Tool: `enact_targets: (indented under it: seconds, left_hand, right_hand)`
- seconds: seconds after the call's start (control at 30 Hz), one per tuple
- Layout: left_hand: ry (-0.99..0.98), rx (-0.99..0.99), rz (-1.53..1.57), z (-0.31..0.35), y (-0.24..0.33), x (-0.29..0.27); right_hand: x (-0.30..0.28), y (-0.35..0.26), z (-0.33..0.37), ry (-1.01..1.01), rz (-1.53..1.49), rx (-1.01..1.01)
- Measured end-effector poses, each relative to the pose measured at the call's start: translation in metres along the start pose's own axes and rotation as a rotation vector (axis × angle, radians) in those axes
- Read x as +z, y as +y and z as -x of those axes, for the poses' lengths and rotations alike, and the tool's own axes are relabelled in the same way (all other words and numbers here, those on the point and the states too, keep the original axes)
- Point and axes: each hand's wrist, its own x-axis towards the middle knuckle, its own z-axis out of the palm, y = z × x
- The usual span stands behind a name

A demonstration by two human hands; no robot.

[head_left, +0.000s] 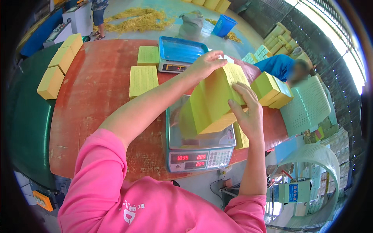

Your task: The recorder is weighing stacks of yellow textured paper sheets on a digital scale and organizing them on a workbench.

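A thick yellow block of stacked paper sheets [211, 95] is tilted over the metal pan of a digital scale [176, 141], whose red display is lit. My right hand [248, 108] grips the block's right side, thumb toward me and fingers over its upper part. At the far upper end of the block is my left hand [210, 62], fingers stretched and apart. Whether its palm touches the block cannot be made out. Another yellow block [241, 136] shows partly behind the scale's right edge.
Beyond stands a second scale with a blue tray [182, 48], beside two yellow blocks [143, 80]. More blocks line the red table's [93, 101] left edge. At right, a person in blue [274, 66] leans near yellow blocks [268, 87] and a pale green perforated crate [307, 103].
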Motion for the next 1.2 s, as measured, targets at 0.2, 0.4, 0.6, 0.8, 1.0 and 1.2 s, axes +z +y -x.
enact_targets:
  seconds: [0.2,0.4,0.6,0.8,1.0,1.2]
  left_hand:
    - [-0.099,0.016,-0.268,0.007,-0.008,-0.001]
    - [0.083,0.109,-0.306,0.055,0.021,0.005]
    - [0.492,-0.133,-0.341,0.193,0.022,-0.084]
    - [1.197,-0.276,-0.322,0.369,0.003,-0.102]
    - [1.347,-0.287,-0.272,0.412,-0.012,0.014]
    - [1.345,-0.224,-0.294,0.410,0.000,0.070]
  right_hand:
    - [0.005,0.008,0.022,0.123,0.117,-0.124]
    - [-0.023,0.030,0.080,0.383,-0.065,-0.090]
    - [-0.033,0.106,0.140,0.402,-0.254,0.201]
    - [-0.044,0.184,0.185,0.310,-0.554,0.463]
    - [-0.043,0.235,0.199,0.111,-0.705,0.534]
    - [-0.033,0.229,0.188,0.012,-0.889,0.457]
